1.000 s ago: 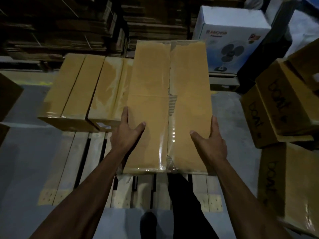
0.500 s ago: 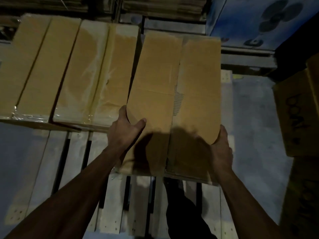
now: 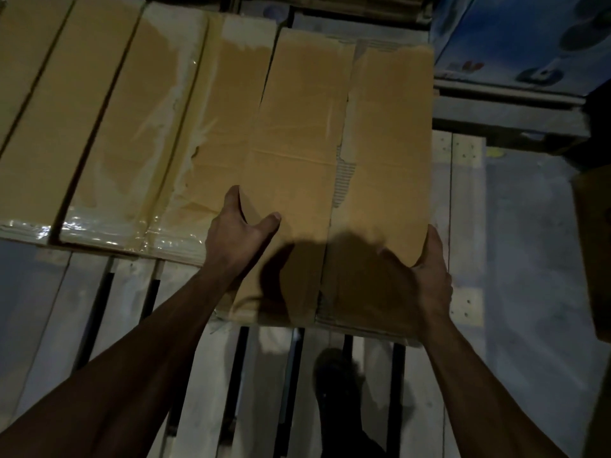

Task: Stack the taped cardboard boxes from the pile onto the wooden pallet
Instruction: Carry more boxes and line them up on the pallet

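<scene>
Left of the hands, two flat cardboard boxes (image 3: 109, 127) lie side by side on the slatted wooden pallet (image 3: 205, 391), glossy wrinkled tape along their seams. The left hand (image 3: 236, 233) grasps the held box (image 3: 334, 166) at its left edge, thumb on top. The right hand (image 3: 429, 272) clasps its right edge. Its torn centre seam shows corrugation; it sits just beside the others.

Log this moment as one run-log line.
left hand: grips box | right hand: grips box | box: over pallet, beside placed boxes
</scene>
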Available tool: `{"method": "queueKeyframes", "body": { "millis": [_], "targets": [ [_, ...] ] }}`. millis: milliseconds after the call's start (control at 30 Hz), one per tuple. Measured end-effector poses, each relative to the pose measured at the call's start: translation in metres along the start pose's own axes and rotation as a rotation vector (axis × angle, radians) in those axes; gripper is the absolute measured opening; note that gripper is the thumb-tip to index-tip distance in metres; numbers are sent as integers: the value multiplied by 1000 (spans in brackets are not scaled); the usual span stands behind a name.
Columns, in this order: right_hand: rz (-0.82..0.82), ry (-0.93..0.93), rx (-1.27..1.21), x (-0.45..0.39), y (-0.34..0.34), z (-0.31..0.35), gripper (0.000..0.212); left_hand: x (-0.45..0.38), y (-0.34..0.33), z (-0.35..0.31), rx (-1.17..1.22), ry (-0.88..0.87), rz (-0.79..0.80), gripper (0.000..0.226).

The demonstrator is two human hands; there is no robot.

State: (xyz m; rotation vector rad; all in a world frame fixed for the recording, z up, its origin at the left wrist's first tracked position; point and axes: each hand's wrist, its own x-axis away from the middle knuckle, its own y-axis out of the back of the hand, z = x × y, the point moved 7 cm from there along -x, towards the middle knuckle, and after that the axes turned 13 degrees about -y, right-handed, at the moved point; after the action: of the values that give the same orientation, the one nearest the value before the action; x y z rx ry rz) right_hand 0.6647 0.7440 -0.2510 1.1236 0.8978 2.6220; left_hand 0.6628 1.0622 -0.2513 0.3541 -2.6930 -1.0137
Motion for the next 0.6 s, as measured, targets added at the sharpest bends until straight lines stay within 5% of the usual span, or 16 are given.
{"method": "queueKeyframes", "body": {
  "millis": [100, 233, 467, 600],
  "targets": [
    [1, 7, -4, -20, -13, 2, 102, -20, -6, 8, -7, -42, -9, 59],
    [73, 24, 5, -39, -44, 8, 110, -35, -26, 30, -383, -58, 98, 99],
    [-8, 15, 186, -50, -46, 8, 109, -29, -31, 31, -520, -59, 205, 101],
    [-91, 86, 444, -26, -54, 16, 89, -20, -19, 31, -592, -85, 333, 100]
  ]
}}
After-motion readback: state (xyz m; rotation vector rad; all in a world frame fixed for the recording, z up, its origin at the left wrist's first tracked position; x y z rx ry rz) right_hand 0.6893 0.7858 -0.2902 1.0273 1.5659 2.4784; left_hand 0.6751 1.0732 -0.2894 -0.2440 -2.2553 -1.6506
